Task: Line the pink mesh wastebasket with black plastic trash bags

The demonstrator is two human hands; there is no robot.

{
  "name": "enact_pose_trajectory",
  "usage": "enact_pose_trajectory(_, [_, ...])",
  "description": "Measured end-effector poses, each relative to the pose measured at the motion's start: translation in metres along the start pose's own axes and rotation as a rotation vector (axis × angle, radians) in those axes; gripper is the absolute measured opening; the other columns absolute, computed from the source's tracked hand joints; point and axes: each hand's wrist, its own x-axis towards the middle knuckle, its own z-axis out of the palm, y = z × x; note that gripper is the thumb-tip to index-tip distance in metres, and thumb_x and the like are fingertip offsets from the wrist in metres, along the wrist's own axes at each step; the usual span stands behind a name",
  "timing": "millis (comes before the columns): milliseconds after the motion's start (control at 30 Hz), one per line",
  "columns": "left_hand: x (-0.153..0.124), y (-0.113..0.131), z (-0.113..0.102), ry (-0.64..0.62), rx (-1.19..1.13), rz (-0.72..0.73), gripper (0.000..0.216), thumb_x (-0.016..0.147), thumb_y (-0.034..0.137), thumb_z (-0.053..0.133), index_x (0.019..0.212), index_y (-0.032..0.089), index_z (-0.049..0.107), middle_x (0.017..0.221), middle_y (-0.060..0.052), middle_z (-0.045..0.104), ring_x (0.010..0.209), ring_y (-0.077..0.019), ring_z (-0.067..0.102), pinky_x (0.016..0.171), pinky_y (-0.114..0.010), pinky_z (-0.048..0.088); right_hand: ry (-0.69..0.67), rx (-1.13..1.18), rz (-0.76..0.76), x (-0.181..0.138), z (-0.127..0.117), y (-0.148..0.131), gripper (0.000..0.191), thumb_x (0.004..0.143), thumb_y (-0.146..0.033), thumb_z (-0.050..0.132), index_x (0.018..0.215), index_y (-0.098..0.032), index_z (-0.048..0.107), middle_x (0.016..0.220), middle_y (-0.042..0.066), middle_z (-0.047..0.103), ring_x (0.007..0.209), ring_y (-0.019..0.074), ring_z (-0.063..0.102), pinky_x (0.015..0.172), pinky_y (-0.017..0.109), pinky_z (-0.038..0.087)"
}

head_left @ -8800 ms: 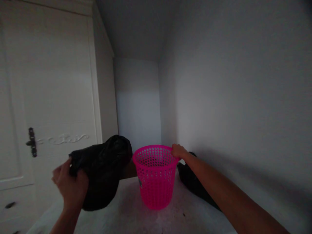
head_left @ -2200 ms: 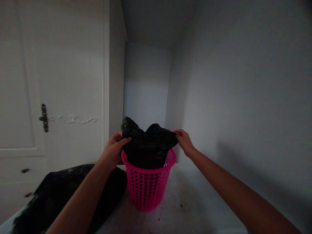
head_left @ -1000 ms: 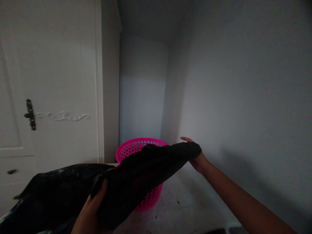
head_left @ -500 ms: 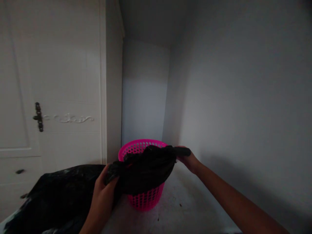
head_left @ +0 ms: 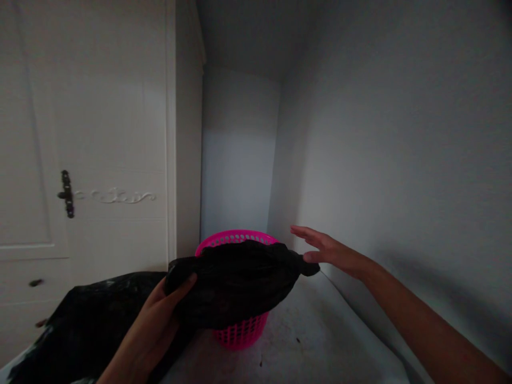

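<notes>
A pink perforated basket (head_left: 240,336) stands on a pale surface near the corner of the walls. A black plastic bag (head_left: 236,282) hangs in front of the basket's rim and covers most of its front. My left hand (head_left: 160,314) grips the bag's left end, fingers closed on it. My right hand (head_left: 326,249) hovers just right of the bag's other end, fingers stretched out and apart, holding nothing.
A second black bag (head_left: 92,325) lies spread on the surface at the left. A white wardrobe door (head_left: 88,160) with a dark handle (head_left: 66,193) stands at the left. A grey wall (head_left: 400,160) runs along the right side.
My right hand has let go of the bag's right end and opened. The bag has sagged lower in front of the basket, held only by my left hand.
</notes>
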Motion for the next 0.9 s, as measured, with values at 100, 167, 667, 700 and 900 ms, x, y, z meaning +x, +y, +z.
enact_pose_trajectory(100, [-0.005,0.006,0.01,0.029,-0.044,-0.008,0.038,0.089,0.005,0.066,0.124,0.016,0.075,0.109,-0.013,0.083,0.088,-0.0273,0.082,0.079,-0.039,0.07,0.046,-0.275,-0.153,0.013,0.035,-0.019,0.075,0.079,-0.046,0.088,0.147,-0.028,0.062,0.153,0.011,0.063,0.14,0.0312,0.058,0.123,0.05,0.038])
enact_pose_trajectory(167, [-0.005,0.007,0.016,0.037,-0.052,-0.026,0.034,0.093,0.008,0.063,0.124,0.016,0.075,0.107,-0.013,0.083,0.087,-0.0268,0.082,0.076,-0.038,0.069,0.023,-0.41,-0.201,0.023,0.054,-0.021,0.052,0.083,-0.036,0.084,0.132,-0.025,0.072,0.129,0.009,0.076,0.118,0.0275,0.07,0.107,0.043,0.05])
enact_pose_trajectory(667, [0.065,-0.018,-0.01,0.072,0.215,0.261,0.05,0.079,0.03,0.079,0.128,0.021,0.073,0.109,-0.008,0.083,0.096,-0.0237,0.078,0.089,-0.034,0.061,0.366,-0.312,-0.093,0.104,0.048,0.064,0.026,0.079,-0.01,0.052,0.09,-0.021,0.074,0.095,0.005,0.076,0.096,0.0239,0.068,0.094,0.037,0.05])
enact_pose_trajectory(700, [0.066,-0.015,-0.008,0.041,0.194,0.189,0.043,0.082,0.027,0.076,0.124,0.02,0.075,0.104,-0.008,0.083,0.092,-0.0237,0.079,0.086,-0.034,0.062,0.352,-0.245,-0.065,0.108,0.051,0.068,0.026,0.078,-0.013,0.052,0.089,-0.021,0.074,0.093,0.005,0.076,0.094,0.0237,0.068,0.092,0.037,0.051])
enact_pose_trajectory(900, [0.081,-0.008,-0.002,0.056,0.167,0.122,0.023,0.086,0.022,0.07,0.107,0.016,0.079,0.077,-0.006,0.082,0.067,-0.0214,0.078,0.065,-0.029,0.061,0.438,0.197,0.098,0.122,0.064,0.085,0.023,0.067,-0.023,0.065,0.088,-0.021,0.075,0.085,0.002,0.077,0.085,0.0215,0.068,0.085,0.034,0.054])
